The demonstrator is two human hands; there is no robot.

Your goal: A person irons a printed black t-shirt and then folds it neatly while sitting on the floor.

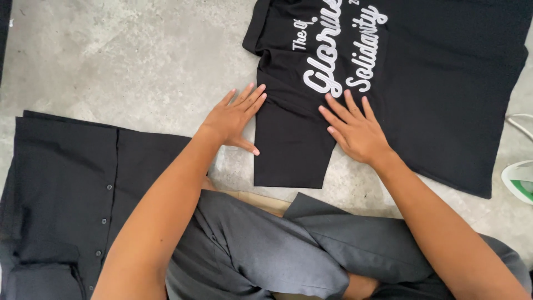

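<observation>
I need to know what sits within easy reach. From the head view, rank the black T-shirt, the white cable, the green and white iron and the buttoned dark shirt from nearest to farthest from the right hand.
1. Black T-shirt: under the right hand, which lies flat on it.
2. White cable: at the right edge.
3. Green and white iron: at the right edge, lower; too close to the cable to call.
4. Buttoned dark shirt: far left.

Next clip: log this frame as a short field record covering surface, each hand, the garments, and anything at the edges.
surface: grey concrete floor
left hand: left hand flat, fingers spread, on the left edge of the sleeve
right hand: right hand flat on the black T-shirt, beside the sleeve
sleeve: short sleeve lies flat, pointing toward the person
other garment: dark buttoned shirt spread at left
edge item: green and white object, partly cut off, at right
</observation>
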